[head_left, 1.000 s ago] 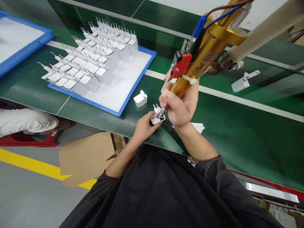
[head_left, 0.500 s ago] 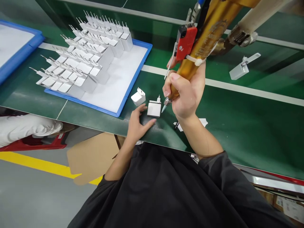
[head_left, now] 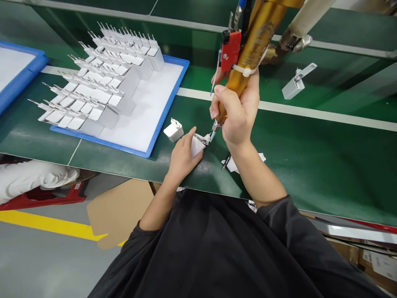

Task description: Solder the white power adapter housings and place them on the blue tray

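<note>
My left hand (head_left: 182, 159) is closed around a white charger housing (head_left: 197, 146), tilted so its raised cap and pins face right. My right hand (head_left: 240, 109) grips a gold cylindrical dispensing tool (head_left: 237, 80) with a red trigger switch (head_left: 231, 50) strapped to its side. The tool's pale tapered nozzle (head_left: 212, 135) points down beside the charger's opened end; whether it touches cannot be made out. Just left of my left hand stands another white plug charger (head_left: 173, 130) on the green bench.
A blue-rimmed tray (head_left: 167, 105) holds rows of white chargers (head_left: 89, 89), pins up. An opened charger (head_left: 293, 87) lies at the right rear. A white paper piece with a black strip (head_left: 232, 164) lies near my right forearm. Another blue tray (head_left: 43, 58) sits far left, above a co-worker's white sleeve (head_left: 37, 177).
My left hand has closed on the charger that stood on the bench and turned it toward the nozzle. The view has shifted slightly; my right hand still holds the tool.
</note>
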{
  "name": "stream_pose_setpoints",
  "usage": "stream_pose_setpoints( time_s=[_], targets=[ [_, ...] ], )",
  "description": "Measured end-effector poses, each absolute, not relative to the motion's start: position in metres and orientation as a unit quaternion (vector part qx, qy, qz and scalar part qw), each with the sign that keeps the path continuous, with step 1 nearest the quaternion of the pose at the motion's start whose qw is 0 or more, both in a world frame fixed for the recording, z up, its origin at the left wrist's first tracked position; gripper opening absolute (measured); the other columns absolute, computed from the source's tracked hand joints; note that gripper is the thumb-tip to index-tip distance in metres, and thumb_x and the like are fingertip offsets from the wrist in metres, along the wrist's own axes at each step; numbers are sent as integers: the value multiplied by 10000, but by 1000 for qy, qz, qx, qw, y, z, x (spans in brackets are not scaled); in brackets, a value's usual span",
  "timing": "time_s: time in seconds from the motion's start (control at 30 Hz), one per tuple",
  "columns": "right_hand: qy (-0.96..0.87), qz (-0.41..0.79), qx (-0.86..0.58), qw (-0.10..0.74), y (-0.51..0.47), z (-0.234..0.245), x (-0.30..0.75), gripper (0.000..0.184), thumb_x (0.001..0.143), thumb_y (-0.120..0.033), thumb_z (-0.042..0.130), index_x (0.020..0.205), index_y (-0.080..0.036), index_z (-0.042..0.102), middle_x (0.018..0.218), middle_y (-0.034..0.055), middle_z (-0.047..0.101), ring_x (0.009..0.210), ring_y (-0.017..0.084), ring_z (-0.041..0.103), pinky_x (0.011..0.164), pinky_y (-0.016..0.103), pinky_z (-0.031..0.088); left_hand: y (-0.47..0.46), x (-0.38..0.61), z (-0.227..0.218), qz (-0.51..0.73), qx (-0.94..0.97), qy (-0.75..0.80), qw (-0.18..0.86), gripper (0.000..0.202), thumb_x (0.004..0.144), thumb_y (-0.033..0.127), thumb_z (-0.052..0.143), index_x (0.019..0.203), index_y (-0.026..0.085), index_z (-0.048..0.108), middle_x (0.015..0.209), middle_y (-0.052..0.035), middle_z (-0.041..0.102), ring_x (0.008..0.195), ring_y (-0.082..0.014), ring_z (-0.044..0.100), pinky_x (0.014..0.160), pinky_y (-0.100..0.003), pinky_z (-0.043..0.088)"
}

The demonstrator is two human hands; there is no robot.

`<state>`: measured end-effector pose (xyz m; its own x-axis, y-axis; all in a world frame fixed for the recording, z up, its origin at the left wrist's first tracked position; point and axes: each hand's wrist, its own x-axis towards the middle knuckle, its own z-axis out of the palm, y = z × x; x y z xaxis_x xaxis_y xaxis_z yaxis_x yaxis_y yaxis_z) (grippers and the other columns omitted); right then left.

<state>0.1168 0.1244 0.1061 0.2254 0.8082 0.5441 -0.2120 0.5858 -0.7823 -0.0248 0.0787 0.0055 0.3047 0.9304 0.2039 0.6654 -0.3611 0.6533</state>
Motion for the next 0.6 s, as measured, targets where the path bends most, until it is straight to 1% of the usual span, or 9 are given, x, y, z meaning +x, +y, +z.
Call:
stream_pose_setpoints(
  time_s=[0.1, 0.17, 0.2, 0.3, 0.33, 0.4, 0.43, 0.5, 0.6],
  targets=[
    [-522, 336, -282, 732, 128, 106, 120, 253, 853, -403, 580, 1012, -305, 410, 876, -44, 546, 438, 21, 368, 372, 236, 294, 66, -48, 4, 328, 767, 449, 320, 690, 810, 299, 648, 1410, 254, 310, 1346, -101, 532, 1268, -241, 525, 1101, -430, 419],
    [-521, 334, -286, 732, 129, 106, 122, 292, 852, -447, 591, 1030, -297, 414, 880, -44, 544, 453, 12, 364, 390, 217, 338, 61, -65, -2, 369, 750, 411, 363, 616, 826, 323, 640, 1346, 259, 316, 1360, -121, 495, 1328, -239, 481, 1148, -443, 377],
    [-519, 333, -288, 733, 130, 105, 122, 315, 848, -467, 596, 1043, -294, 418, 887, -45, 547, 468, 8, 376, 417, 205, 379, 60, -72, -5, 384, 741, 397, 382, 585, 830, 336, 641, 1307, 272, 309, 1358, -125, 482, 1352, -242, 458, 1152, -453, 371],
    [-516, 316, -262, 752, 136, 101, 121, 378, 805, -520, 642, 1033, -290, 449, 875, -43, 565, 617, 33, 532, 556, 198, 499, 60, -92, -13, 393, 722, 383, 421, 554, 824, 406, 657, 1199, 315, 259, 1335, -119, 455, 1385, -253, 423, 1111, -474, 416],
    [-517, 308, -252, 758, 137, 99, 121, 398, 787, -538, 655, 1031, -294, 455, 866, -38, 571, 696, 53, 582, 590, 204, 516, 60, -97, -14, 393, 717, 385, 428, 563, 815, 440, 663, 1174, 325, 245, 1322, -113, 448, 1380, -257, 429, 1085, -475, 441],
    [-519, 301, -258, 758, 138, 98, 120, 420, 774, -552, 665, 1042, -306, 455, 869, -27, 576, 787, 80, 616, 604, 214, 518, 60, -105, -15, 393, 710, 397, 428, 572, 797, 500, 667, 1145, 331, 247, 1298, -104, 436, 1364, -268, 450, 1032, -473, 481],
    [-519, 302, -268, 753, 138, 98, 120, 415, 777, -539, 667, 1047, -310, 450, 878, -25, 575, 759, 78, 607, 582, 217, 506, 60, -107, -15, 395, 711, 403, 420, 576, 793, 516, 663, 1144, 330, 246, 1286, -102, 436, 1357, -272, 457, 1020, -476, 486],
    [-520, 319, -287, 739, 134, 101, 119, 361, 800, -460, 666, 1040, -310, 442, 886, -30, 569, 629, 61, 543, 520, 229, 464, 57, -110, -14, 395, 724, 411, 387, 565, 808, 504, 643, 1155, 319, 238, 1273, -110, 446, 1364, -274, 445, 1034, -492, 470],
    [-509, 340, -268, 744, 127, 106, 118, 250, 815, -278, 624, 993, -293, 450, 838, -52, 562, 462, 31, 397, 405, 229, 357, 48, -111, -9, 381, 756, 436, 303, 550, 823, 413, 644, 1200, 280, 266, 1347, -149, 431, 1379, -280, 417, 1063, -504, 446]
  ],
)
